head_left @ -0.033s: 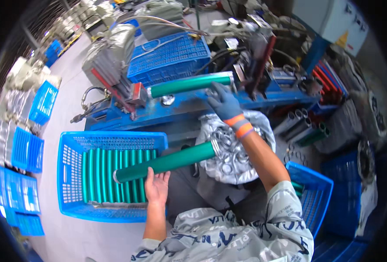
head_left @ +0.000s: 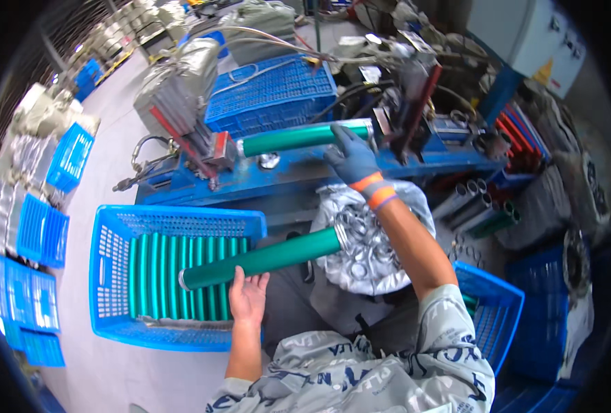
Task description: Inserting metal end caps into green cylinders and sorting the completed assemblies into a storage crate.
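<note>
My left hand (head_left: 248, 297), bare and palm up, holds a long green tube (head_left: 271, 256) from below. The tube slants across a basket, its right end with a silvery rim over a bag of metal rings (head_left: 367, 251). In a grey-blue glove with an orange cuff, my right hand (head_left: 352, 157) has its fingers against a second green tube (head_left: 288, 140). That tube lies level on the blue machine bench (head_left: 278, 175), between two upright fixtures. How far the gloved fingers wrap behind it is hidden.
Beside my left arm, a blue basket (head_left: 102, 275) holds several green tubes (head_left: 174, 261) in a row. Another blue basket (head_left: 509, 303) stands at my right. Metal and green tubes (head_left: 474, 203) lean under the bench's right end. An upturned blue crate (head_left: 271, 93) sits behind the bench.
The right hand's fingers have slid slightly left and further over the bench tube. The left hand and its tube stay put. The whole view has shifted a little.
</note>
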`<state>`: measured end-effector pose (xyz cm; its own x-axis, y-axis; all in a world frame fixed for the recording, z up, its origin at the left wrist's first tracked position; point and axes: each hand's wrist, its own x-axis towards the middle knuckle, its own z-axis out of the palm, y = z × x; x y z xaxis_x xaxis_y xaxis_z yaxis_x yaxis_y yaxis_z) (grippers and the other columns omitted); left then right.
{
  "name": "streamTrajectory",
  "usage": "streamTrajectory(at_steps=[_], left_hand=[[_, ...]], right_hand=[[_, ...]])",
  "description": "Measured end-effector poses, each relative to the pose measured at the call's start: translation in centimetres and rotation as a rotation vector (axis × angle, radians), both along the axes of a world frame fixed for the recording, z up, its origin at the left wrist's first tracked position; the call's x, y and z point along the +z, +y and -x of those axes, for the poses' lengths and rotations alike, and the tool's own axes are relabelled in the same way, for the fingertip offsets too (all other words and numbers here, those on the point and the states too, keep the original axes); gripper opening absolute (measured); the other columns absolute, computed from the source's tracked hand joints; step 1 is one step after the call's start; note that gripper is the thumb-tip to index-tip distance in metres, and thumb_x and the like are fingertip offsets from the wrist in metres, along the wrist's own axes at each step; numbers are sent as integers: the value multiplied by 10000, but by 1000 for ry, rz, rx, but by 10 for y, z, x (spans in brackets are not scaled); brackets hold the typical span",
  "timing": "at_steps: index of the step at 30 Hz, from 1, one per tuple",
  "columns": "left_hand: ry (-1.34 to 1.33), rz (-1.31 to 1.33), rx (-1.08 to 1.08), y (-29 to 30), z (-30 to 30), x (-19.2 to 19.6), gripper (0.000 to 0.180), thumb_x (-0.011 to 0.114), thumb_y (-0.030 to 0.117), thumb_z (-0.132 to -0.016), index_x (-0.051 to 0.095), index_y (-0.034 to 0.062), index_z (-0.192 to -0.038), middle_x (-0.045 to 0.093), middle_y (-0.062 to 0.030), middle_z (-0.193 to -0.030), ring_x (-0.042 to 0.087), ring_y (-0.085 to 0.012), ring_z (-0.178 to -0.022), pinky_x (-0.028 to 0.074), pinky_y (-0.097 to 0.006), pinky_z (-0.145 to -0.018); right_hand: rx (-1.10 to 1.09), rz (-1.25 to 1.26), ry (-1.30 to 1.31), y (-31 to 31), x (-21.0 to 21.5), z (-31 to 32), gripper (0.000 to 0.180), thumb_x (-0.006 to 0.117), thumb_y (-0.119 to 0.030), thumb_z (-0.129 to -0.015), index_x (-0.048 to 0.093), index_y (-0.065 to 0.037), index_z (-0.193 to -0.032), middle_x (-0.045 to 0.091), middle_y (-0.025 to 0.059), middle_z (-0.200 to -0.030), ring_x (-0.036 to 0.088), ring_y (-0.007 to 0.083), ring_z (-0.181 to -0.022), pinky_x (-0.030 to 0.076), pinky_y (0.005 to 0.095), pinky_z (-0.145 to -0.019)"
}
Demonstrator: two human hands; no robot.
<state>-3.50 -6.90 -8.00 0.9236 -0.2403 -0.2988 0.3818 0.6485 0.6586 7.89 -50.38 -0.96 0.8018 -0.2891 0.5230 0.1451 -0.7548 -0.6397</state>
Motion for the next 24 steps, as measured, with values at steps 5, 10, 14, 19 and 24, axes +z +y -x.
streamTrajectory(at_steps=[5,10,14,19,24], left_hand=[[84,71,34,9,-8,-14,451,763,377,-1112,654,96,-1448,692,-82,-1443,617,-289,-1414,510,-545,-1173],[87,23,-7,-18,-30,-15,491,779,361,-1104,616,128,-1504,659,-80,-1502,579,-308,-1471,486,-567,-1193],[60,-40,31,-19,-45,-33,585,763,390,-1113,549,86,-1565,620,-110,-1563,549,-328,-1514,444,-597,-1241],[31,21,-122,-147,-86,-40,696,807,345,-1087,472,98,-1644,535,-136,-1660,461,-369,-1604,331,-685,-1337],[-104,47,-157,-281,-182,0,698,819,412,-1072,520,60,-1595,619,-132,-1576,573,-336,-1508,409,-653,-1276]], right_hand=[[-190,678,169,-20,-18,-101,1009,924,-265,-796,475,-181,-1696,547,177,-1666,494,426,-1552,418,616,-1249],[-276,777,225,-74,-37,-85,836,874,-297,-843,581,-153,-1612,753,142,-1317,721,418,-1214,499,642,-1118],[2,337,68,-11,64,-8,810,859,-324,-895,561,-91,-1612,755,225,-1304,760,475,-1099,606,524,-991],[-19,-524,-419,-73,57,141,707,736,-196,-1010,520,-27,-1662,776,217,-1321,793,302,-1087,641,437,-982],[125,-1397,-618,-92,38,325,741,660,-393,-1052,497,21,-1646,752,186,-1258,745,292,-924,638,424,-786]])
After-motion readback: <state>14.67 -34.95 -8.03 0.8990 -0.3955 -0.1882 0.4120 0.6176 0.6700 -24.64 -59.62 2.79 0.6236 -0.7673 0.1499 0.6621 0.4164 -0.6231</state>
